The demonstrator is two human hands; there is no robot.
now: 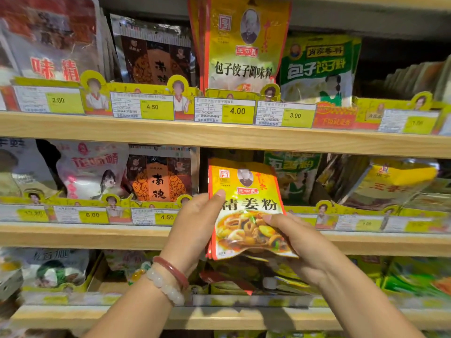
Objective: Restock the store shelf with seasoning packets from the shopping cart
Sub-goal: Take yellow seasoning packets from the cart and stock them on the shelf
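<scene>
Head view takes in the pale wooden store shelf [219, 137], its tiers already crowded with seasoning bags behind yellow price tags. Just above and behind my hands, the middle tier has a dark gap [231, 154] between the orange-and-black bag [161, 176] and the green bags [292, 176], and I judge that is where my load belongs. I hold a thin stack of yellow, red-edged plastic seasoning packets [246, 211] upright before that gap. My left hand [195, 225] grips the stack's left edge, thumb on the front. My right hand [300, 242] pinches its lower right corner. This batch is not yet shelved. The shopping cart is out of sight, so I cannot tell what remains.
</scene>
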